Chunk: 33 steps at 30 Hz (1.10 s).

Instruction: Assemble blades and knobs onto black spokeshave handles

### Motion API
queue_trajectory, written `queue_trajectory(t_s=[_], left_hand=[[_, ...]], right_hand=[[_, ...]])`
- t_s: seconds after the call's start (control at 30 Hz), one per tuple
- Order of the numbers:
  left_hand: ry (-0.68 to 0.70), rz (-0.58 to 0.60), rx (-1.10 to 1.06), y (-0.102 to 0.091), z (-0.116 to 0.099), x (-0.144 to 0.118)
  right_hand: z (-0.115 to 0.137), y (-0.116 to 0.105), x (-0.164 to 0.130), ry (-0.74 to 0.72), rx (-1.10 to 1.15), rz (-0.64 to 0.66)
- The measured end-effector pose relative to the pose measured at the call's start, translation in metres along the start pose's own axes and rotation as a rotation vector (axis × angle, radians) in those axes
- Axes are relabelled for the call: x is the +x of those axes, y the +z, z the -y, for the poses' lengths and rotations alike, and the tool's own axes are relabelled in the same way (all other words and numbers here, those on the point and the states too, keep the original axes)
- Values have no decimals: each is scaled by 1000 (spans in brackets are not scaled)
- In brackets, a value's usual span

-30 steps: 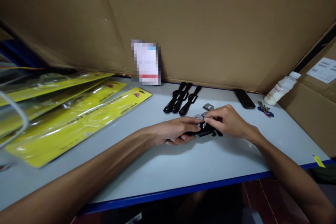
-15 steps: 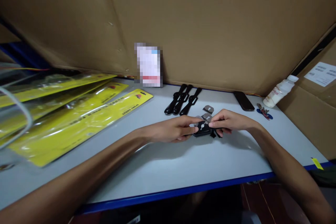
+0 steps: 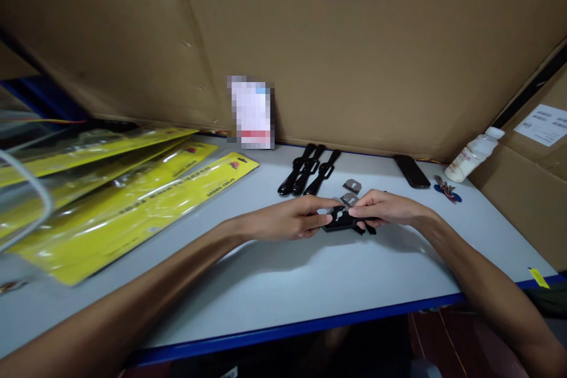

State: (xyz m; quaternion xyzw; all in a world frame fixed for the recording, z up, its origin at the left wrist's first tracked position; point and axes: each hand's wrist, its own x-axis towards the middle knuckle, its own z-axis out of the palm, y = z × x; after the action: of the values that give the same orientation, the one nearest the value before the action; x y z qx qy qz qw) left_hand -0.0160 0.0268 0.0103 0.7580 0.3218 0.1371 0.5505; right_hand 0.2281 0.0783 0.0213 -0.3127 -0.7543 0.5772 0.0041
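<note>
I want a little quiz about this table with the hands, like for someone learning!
1. True or false: both hands touch the same black part.
2. What stands beside the cardboard at the table's far right?
A. a white bottle
B. a red cup
C. a green box
3. How many black handles lie together behind the hands?

Key
1. True: the left hand and the right hand meet on it.
2. A: the white bottle leans there, near the keys.
3. Three, side by side.
</note>
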Motion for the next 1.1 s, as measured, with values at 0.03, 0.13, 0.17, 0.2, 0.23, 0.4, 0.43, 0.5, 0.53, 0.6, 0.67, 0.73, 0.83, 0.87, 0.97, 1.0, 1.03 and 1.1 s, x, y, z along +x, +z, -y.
queue_trajectory(t_s=[0.03,0.13,0.17,0.2,0.23,0.4,0.43,0.5,0.53,0.6,0.67,0.73,0.83,0.87,0.97,1.0,1.03,1.1], left_hand=[[-4,-1,1,0,-1,0],[0,-3,1,2,-3,1],[2,-3,-1,2,-4,1],[3,-2,-3,2,-4,1],[0,-2,-5,2,-5,1],[-33,-18,-84,2,-3,1],[-47,-14,-103,3,-2,2],[-78,-1,-129,4,-1,3],[-88,3,-139,4,0,3],[-99,1,-166,5,1,4],[-113,-9,-206,5,1,5],[-128,-19,-234,5,1,5],[-115,-25,-246,4,4,6],[-104,-23,-248,4,5,6],[-70,-36,-265,4,7,7],[-60,-47,-269,4,7,7],[-50,-55,-273,4,7,7],[-36,-73,-275,5,4,6]], right_hand=[[0,0,0,0,-4,-4],[0,-1,0,-4,-19,-11],[0,-1,0,-6,-24,-10],[0,-2,0,-6,-30,-7],[0,-2,0,-2,-40,-4],[6,5,-4,-171,-347,-364],[9,8,-5,-258,-454,-500],[13,14,-8,-425,-628,-653],[14,17,-9,-489,-695,-654],[14,23,-9,-559,-804,-590],[12,27,-8,-567,-912,-567],[9,30,-6,-558,-1001,-580],[6,31,-4,-567,-1111,-620],[6,31,-3,-578,-1152,-632],[6,34,-2,-617,-1277,-682],[6,35,-1,-633,-1313,-708],[6,37,0,-650,-1345,-739],[5,40,3,-681,-1388,-804]])
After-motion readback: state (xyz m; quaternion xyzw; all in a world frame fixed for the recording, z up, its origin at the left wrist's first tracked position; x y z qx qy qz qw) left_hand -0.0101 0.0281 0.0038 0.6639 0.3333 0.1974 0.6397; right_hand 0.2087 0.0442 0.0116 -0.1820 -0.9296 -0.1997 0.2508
